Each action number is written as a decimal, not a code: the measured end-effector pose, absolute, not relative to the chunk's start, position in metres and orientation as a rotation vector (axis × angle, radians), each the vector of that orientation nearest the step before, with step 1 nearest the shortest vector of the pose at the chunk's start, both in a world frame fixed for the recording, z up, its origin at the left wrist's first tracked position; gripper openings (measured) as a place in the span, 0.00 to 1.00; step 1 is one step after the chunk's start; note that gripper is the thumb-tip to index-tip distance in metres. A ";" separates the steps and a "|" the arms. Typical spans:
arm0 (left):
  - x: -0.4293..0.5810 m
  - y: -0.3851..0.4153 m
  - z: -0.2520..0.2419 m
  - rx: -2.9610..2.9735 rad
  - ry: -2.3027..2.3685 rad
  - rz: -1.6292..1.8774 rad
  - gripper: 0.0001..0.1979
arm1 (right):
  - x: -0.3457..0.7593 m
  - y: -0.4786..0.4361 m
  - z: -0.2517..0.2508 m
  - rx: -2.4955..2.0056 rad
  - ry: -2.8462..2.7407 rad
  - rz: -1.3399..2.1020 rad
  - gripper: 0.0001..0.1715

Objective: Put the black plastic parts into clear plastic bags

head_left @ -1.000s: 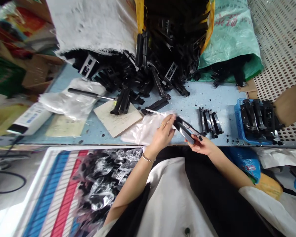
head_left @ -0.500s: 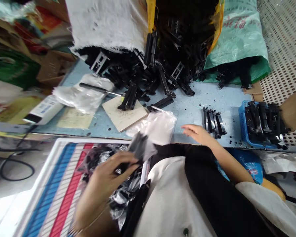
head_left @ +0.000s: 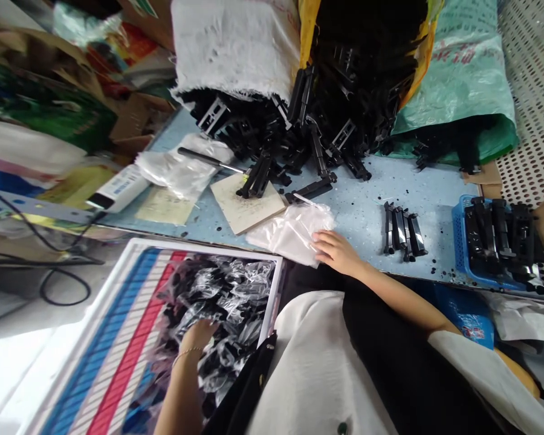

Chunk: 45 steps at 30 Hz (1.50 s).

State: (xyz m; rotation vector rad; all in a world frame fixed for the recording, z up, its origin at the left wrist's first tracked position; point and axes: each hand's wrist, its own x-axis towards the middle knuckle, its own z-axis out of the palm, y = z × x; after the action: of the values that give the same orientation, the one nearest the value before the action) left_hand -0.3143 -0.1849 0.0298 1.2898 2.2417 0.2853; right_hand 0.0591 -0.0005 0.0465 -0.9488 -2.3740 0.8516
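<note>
My left hand [head_left: 198,338] is down in a striped box [head_left: 136,257] at the lower left, over a heap of black plastic parts in clear bags [head_left: 240,296]. Its fingers point away and are mostly hidden, so whether it holds anything does not show. On the blue workbench, my right hand [head_left: 338,252] rests its outstretched fingertips on the right edge of a stack of clear plastic bags [head_left: 294,232]. Right of that hand, several black parts [head_left: 403,231] lie side by side in a short row.
A blue basket [head_left: 460,232] of black parts stands at the right. Loose black parts [head_left: 317,151] spill from sacks at the back. A screwdriver [head_left: 204,158] lies on plastic left of a pale square board [head_left: 238,208]. A white box [head_left: 120,188] sits farther left.
My left hand carried a bagged black part down and back into the striped box. My right hand moved left onto the plastic bags. The view shifted slightly left.
</note>
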 end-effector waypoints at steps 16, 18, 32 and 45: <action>-0.124 0.010 0.046 1.364 1.475 0.942 0.07 | 0.100 -0.003 0.063 -1.363 -1.503 1.285 0.16; -0.128 0.006 0.046 1.312 1.521 0.947 0.08 | 0.092 -0.002 0.065 -1.351 -1.501 1.291 0.16; -0.133 0.015 0.057 1.338 1.450 0.952 0.08 | 0.217 0.010 0.106 -1.898 -1.830 0.446 0.08; -0.124 0.017 0.060 1.069 1.482 0.969 0.19 | 0.182 -0.005 0.106 -1.763 -1.364 1.338 0.16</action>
State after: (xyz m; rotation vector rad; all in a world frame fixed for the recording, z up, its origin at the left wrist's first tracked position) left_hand -0.1241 0.0172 0.0601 1.0690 1.4825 0.9689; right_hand 0.1822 -0.0047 0.1060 -1.7627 -1.3639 1.3384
